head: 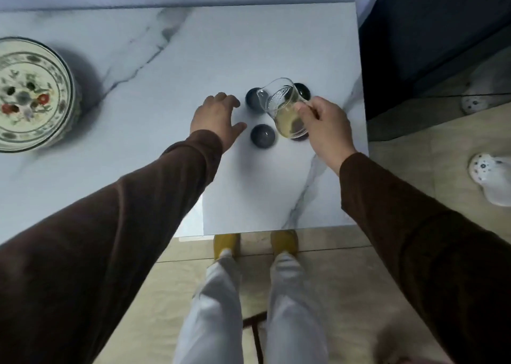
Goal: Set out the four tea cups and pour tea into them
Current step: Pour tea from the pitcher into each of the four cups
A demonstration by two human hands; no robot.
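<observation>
Several small dark tea cups stand close together on the marble table (171, 67): one at the back left (253, 101), one at the back right (303, 90), one in front (262, 136), and one mostly hidden under the pitcher (300, 137). My right hand (326, 128) grips the handle of a glass pitcher (284, 109) with pale yellow tea in it, held above the cups with its spout toward the back left cup. To the left of the cups lies my left hand (217, 118), palm down, fingers spread, holding nothing.
A large painted ceramic jar (30, 95) stands at the table's far left. The table's right edge runs just past the cups, with a dark cabinet (431, 37) beyond it. White patterned slippers (489, 178) lie on the tiled floor at right. My legs stand at the table's front edge.
</observation>
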